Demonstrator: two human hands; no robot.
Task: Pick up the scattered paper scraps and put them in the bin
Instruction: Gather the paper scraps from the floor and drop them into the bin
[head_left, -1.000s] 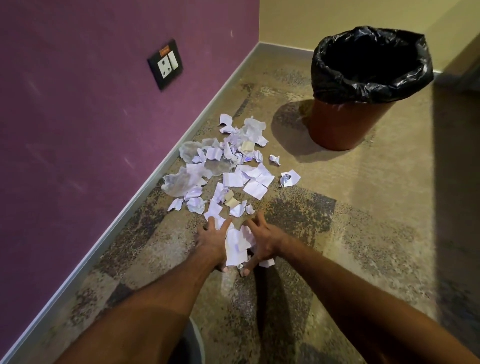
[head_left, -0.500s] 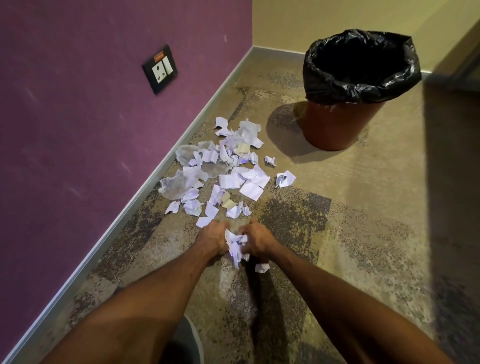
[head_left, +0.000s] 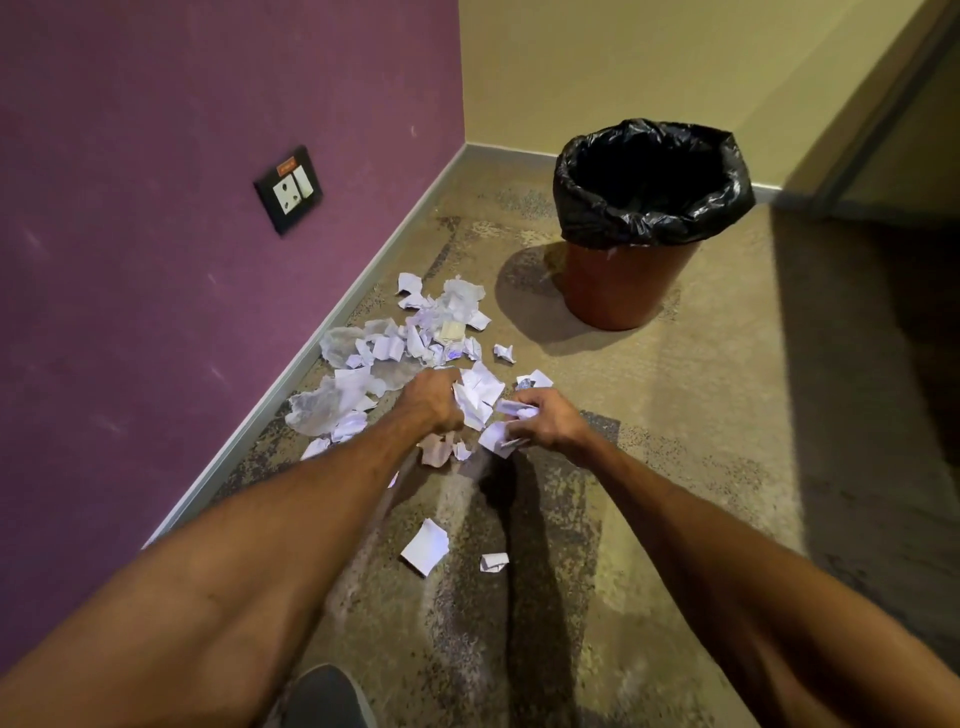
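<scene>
My left hand is curled closed on a bunch of white paper scraps that sticks out from its inner side, and my right hand is closed on a smaller clump of scraps just beside it; the two hands are near each other but apart, both on the near side of the bin and well short of it. The bin is one orange-brown bucket lined with a black bag, standing upright close to the far yellow wall. Between my hands and the bin lies the main pile of scraps, too many and too overlapped to count, spread on the speckled floor along the skirting of the purple wall, to the bin's left. One crumpled scrap lies alone off the pile's bin-side edge. Farther from the bin than my hands, two loose scraps rest apart from everything: a flat square piece and a small folded piece just beside it. Nothing stands between my hands and the bin's open mouth. One black switch plate is set in the purple wall. The toe of one dark shoe shows at the bottom edge.
</scene>
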